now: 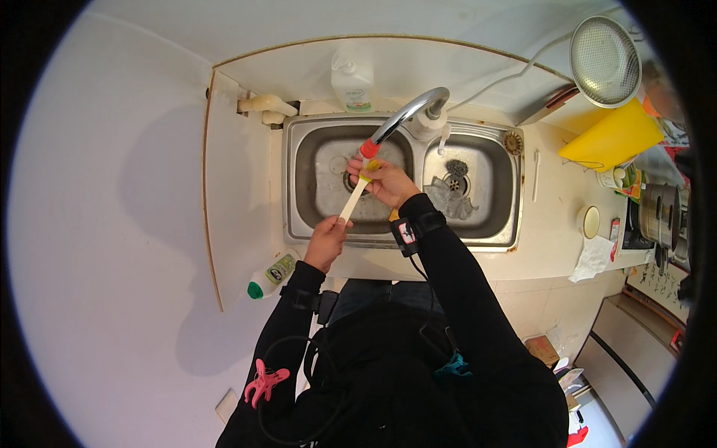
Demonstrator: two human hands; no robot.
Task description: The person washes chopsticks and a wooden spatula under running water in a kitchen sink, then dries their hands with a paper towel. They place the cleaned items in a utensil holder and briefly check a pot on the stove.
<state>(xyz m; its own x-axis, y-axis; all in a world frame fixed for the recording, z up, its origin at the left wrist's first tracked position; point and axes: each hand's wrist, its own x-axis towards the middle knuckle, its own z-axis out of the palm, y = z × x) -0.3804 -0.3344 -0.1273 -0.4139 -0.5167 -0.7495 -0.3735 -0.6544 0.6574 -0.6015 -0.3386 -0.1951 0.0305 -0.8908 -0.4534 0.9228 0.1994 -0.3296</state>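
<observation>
My left hand (326,242) grips the lower end of a cream-coloured handle (355,203) over the front of the left sink basin (330,162). At the handle's upper end is a yellow-green head (369,168), partly hidden by my fingers; its exact kind is unclear. My right hand (387,183) holds that end, palm partly turned up and fingers spread to the left. Right above it, the red nozzle (369,148) of the curved chrome faucet (409,112) points down at the head. A pale stream seems to run between nozzle and head.
In the right basin (493,168) lie a steel-wool scourer (457,167) and a grey cloth (448,197) by the drain. A pump bottle (353,84) stands behind the sink, a green-capped bottle (274,274) at front left. Rightward are a cup (589,222) and a yellow cutting board (613,137).
</observation>
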